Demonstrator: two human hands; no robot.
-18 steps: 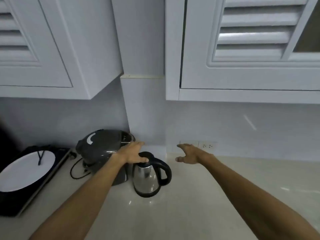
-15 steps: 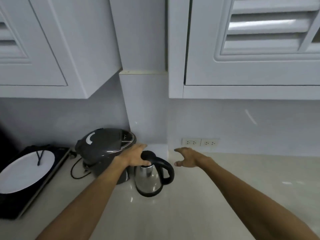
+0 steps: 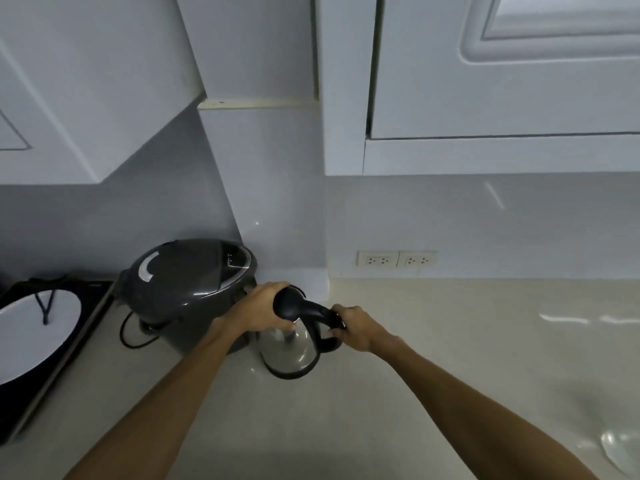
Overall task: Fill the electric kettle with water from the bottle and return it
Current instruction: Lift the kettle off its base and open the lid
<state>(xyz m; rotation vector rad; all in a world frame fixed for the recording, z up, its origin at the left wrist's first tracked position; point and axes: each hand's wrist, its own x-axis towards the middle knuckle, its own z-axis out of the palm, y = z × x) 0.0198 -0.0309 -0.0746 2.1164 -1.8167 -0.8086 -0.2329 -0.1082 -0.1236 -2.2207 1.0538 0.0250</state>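
Observation:
A steel electric kettle (image 3: pixel 289 353) with a black lid and black handle stands on the pale countertop (image 3: pixel 450 358), close to the back wall. My left hand (image 3: pixel 259 311) rests on the left side of the kettle's top, fingers wrapped over the lid's edge. My right hand (image 3: pixel 356 327) is closed around the black handle on the kettle's right side. No water bottle is in view.
A dark grey rice cooker (image 3: pixel 188 287) with a black cord stands just left of the kettle. Further left a white plate (image 3: pixel 31 337) lies on a black induction hob (image 3: pixel 69 348). Two wall sockets (image 3: pixel 396 259) sit behind. White cabinets hang overhead.
My right hand has moved left from open above the counter and closed on the kettle's handle. My left hand stays on the kettle's top. The camera has come closer.

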